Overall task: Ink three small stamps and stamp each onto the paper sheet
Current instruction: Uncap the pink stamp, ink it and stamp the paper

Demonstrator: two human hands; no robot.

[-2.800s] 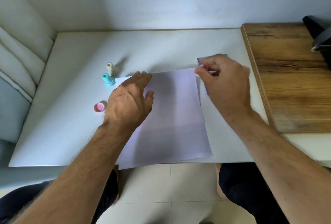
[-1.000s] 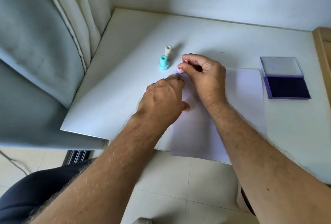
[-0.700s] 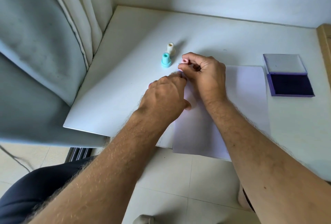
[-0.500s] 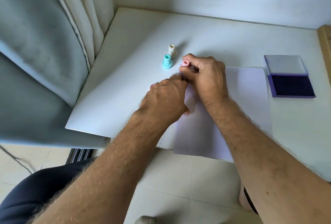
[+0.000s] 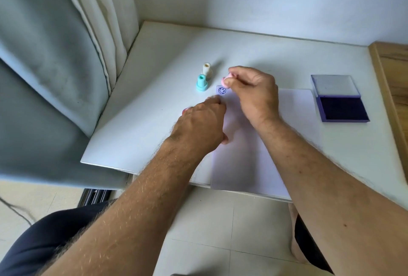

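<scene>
A pale paper sheet (image 5: 293, 108) lies on the white table (image 5: 154, 103), with a blue smiley print (image 5: 221, 90) at its far left corner. My right hand (image 5: 254, 92) holds a small pink stamp (image 5: 227, 78) lifted just above that print. My left hand (image 5: 198, 130) presses flat on the sheet's left edge. A teal stamp (image 5: 201, 83) and a cream stamp (image 5: 207, 70) stand upright left of the sheet. A pink cap (image 5: 184, 110) peeks out beside my left hand. The open purple ink pad (image 5: 342, 108) sits to the right.
A grey and cream curtain (image 5: 66, 55) hangs along the table's left side. A white wall runs behind. A wooden surface (image 5: 393, 77) adjoins the table at the right. The sheet overhangs the table's near edge above the tiled floor.
My right hand has lifted the pink stamp off the paper, uncovering a blue smiley print at the sheet's corner. My left hand stays pressed on the sheet.
</scene>
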